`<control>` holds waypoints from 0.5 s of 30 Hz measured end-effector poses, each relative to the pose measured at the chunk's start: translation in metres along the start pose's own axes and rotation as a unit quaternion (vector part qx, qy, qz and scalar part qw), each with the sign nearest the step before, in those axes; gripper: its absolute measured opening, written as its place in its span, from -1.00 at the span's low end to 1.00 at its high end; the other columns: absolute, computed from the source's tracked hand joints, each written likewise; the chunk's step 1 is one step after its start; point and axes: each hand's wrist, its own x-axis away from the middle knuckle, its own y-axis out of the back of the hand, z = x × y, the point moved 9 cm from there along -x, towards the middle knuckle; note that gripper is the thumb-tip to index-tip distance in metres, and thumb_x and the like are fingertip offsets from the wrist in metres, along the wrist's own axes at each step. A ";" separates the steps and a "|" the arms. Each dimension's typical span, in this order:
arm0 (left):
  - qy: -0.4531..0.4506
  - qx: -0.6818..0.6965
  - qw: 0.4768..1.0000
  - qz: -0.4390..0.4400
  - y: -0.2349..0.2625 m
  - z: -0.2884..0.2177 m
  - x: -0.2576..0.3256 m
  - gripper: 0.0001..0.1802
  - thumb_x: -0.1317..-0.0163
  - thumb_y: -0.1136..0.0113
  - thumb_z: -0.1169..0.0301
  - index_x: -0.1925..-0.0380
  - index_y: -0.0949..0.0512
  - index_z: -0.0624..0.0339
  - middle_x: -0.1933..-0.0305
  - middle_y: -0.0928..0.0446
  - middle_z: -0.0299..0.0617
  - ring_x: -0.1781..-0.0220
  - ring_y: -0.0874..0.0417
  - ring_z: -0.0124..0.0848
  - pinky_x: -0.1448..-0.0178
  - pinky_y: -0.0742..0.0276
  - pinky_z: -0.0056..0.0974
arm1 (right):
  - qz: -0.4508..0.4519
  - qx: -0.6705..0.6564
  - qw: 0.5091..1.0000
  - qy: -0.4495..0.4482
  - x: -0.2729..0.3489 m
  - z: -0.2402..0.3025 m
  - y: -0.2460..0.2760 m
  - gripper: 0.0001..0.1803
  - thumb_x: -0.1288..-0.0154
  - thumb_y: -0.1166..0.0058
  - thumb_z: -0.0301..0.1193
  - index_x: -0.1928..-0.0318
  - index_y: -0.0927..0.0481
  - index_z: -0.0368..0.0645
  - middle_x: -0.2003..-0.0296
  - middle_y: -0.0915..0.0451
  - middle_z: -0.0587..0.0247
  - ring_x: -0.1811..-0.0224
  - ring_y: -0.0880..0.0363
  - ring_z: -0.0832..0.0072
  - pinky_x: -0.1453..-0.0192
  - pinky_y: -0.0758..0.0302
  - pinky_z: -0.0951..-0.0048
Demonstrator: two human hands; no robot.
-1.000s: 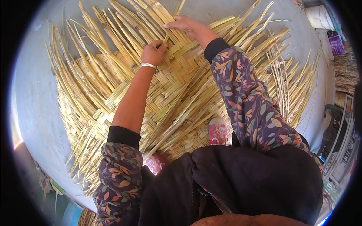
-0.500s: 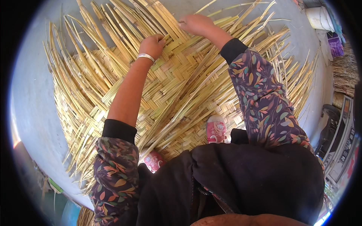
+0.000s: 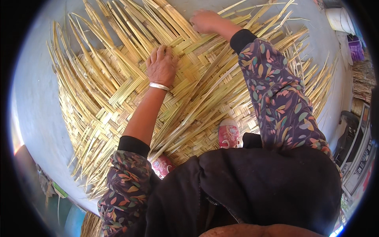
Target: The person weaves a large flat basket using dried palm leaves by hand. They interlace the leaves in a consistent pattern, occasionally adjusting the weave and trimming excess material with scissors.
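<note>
A woven mat point(image 3: 197, 91) of pale yellow straw strips lies flat on the grey floor point(image 3: 35, 98), its middle plaited in a tight zigzag and its edges fanning out in loose strips point(image 3: 98, 35). The left hand point(image 3: 161, 65) lies palm down on the woven part, fingers stretched out and close together, pressing on the strips and gripping nothing; a silver bangle point(image 3: 159, 86) sits on its wrist. The right hand point(image 3: 205, 20) reaches farther out to the far edge of the mat, its fingers curled down onto a strip; whether its grip pinches that strip cannot be told. Two red and white shoes point(image 3: 229, 133) stand on the near edge of the mat. A white bucket point(image 3: 339, 19) stands well apart at the upper right.
</note>
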 end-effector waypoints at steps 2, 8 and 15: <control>0.000 -0.005 1.000 0.007 -0.001 0.002 0.001 -0.58 -0.21 -0.08 0.16 -0.04 -0.48 0.04 -0.16 -0.37 -0.24 -0.26 -0.30 -0.20 -0.28 -0.18 -0.06 | 0.053 -0.047 0.998 0.007 -0.003 -0.002 -0.002 -0.77 -0.17 0.03 -0.33 0.16 -0.58 -0.01 0.22 -0.59 0.16 0.14 -0.54 0.13 0.08 -0.46 0.15; -0.017 -0.010 1.000 0.008 0.000 -0.004 0.001 -0.61 -0.21 -0.07 0.18 -0.03 -0.49 0.00 -0.11 -0.39 -0.28 -0.22 -0.33 -0.23 -0.25 -0.19 -0.06 | 0.134 -0.145 0.980 0.038 -0.003 -0.010 -0.009 -0.80 -0.15 -0.04 -0.32 0.21 -0.56 -0.05 0.36 -0.60 0.14 0.26 -0.55 0.14 0.19 -0.43 0.18; -0.038 -0.024 0.999 -0.027 -0.003 -0.005 0.003 -0.65 -0.17 -0.07 0.24 0.04 -0.49 0.02 -0.05 -0.41 -0.28 -0.16 -0.38 -0.25 -0.17 -0.25 -0.07 | 0.152 -0.009 0.988 -0.001 -0.003 0.011 0.023 -0.80 -0.10 -0.02 -0.44 0.23 -0.59 -0.15 0.28 -0.61 0.03 0.22 -0.58 0.10 0.23 -0.49 0.17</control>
